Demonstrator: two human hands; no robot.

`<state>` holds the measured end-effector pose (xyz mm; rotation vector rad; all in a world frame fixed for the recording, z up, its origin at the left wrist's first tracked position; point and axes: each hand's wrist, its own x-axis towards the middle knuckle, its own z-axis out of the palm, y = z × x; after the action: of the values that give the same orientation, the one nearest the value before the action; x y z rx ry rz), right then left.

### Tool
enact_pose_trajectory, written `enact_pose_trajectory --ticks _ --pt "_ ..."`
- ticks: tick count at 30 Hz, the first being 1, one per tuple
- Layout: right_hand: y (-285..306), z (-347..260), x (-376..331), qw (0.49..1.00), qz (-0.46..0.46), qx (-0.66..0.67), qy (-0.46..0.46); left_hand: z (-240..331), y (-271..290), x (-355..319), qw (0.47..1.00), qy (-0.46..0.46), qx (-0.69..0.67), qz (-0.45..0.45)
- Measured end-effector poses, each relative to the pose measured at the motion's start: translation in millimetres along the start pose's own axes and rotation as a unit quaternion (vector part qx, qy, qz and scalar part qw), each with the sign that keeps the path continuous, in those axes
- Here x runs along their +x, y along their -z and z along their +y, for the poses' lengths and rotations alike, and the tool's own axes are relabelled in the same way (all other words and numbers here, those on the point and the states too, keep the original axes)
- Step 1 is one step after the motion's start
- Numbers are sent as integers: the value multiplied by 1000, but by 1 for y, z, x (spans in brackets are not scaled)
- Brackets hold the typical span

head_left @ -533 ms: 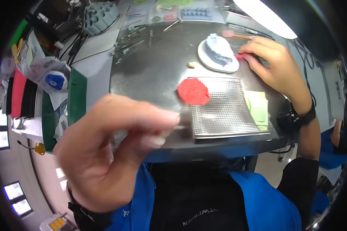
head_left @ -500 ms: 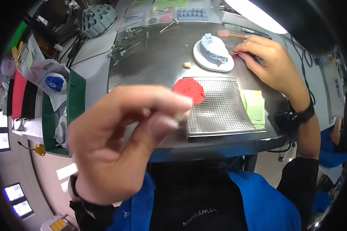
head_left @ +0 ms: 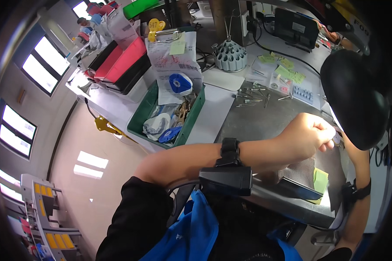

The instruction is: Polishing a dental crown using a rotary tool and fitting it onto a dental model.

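My left hand (head_left: 305, 135) reaches across the metal work surface with its fingers curled in. Whatever its fingertips hold is hidden or too small to make out. A small whitish shape (head_left: 336, 138) shows right beside the fingertips. My right hand (head_left: 354, 150) lies close by on the right, mostly covered by a black lamp head (head_left: 355, 98), so its fingers cannot be seen. Below my left wrist sits a perforated metal tray (head_left: 299, 173), partly covered by the hand and forearm. Light green paper notes (head_left: 320, 182) lie at the tray's right side.
Left of my forearm stands a green bin (head_left: 194, 119) with bagged parts and a blue round piece (head_left: 180, 83) on papers. Several thin metal tools (head_left: 252, 98) lie beyond my hand. Farther back are a grey tool holder (head_left: 231, 56) and a black screen (head_left: 295, 28).
The view has swung left, and the lamp head now covers much of the right side. My left hand has moved away toward my right hand. The dental model and red piece are out of sight.
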<state>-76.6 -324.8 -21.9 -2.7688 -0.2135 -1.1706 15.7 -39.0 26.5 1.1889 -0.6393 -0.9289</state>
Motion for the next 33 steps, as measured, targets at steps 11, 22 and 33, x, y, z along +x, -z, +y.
enact_pose_trajectory --ticks 11,22,33 --pt "19 119 20 810 86 420 -400 -7 24 -31 963 -223 153 15" --pt "29 70 -12 600 64 679 -417 -18 10 -44 988 -140 15 -61" --pt "38 -24 -15 807 45 506 -302 -19 16 -38 977 -161 77 -119"
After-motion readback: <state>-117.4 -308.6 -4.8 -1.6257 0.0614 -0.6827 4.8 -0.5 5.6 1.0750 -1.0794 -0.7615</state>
